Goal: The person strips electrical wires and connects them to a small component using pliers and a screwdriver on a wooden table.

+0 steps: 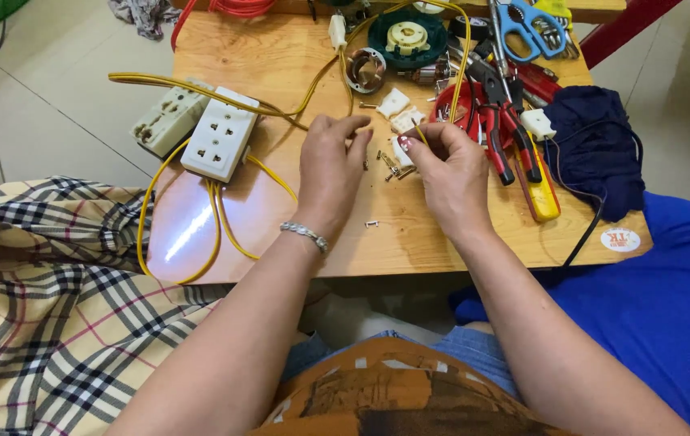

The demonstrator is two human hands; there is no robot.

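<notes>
A small wooden table (410,234) is being seen from above in the head view, standing on a pale tiled floor (62,97), with a checked cloth (46,307) spread at the left and a blue cloth (652,299) at the right.

Near the middle of the table, a thin yellow wire (419,132) is being pinched between the fingertips of the right hand (450,173); the hand is being held closed around it, just above a small white plastic piece (401,151). The left hand (330,165) is being held just beside it with the fingers curled and the thumb and forefinger drawn together; whether anything is being gripped there cannot be told, since the tips are too small to read. A silver bracelet (305,234) is being worn on the left wrist.

Loose screws (385,165) are lying scattered on the wood between and below the two hands. Two white socket blocks (199,129) are lying side by side at the left, with yellow cable (199,242) looping around them. Red-handled pliers (494,133) and a yellow tool (544,194) are lying to the right of the hands, beside a dark blue cloth (595,145). Blue-handled scissors (527,28) are resting at the far edge, near a green round part (406,36).
</notes>
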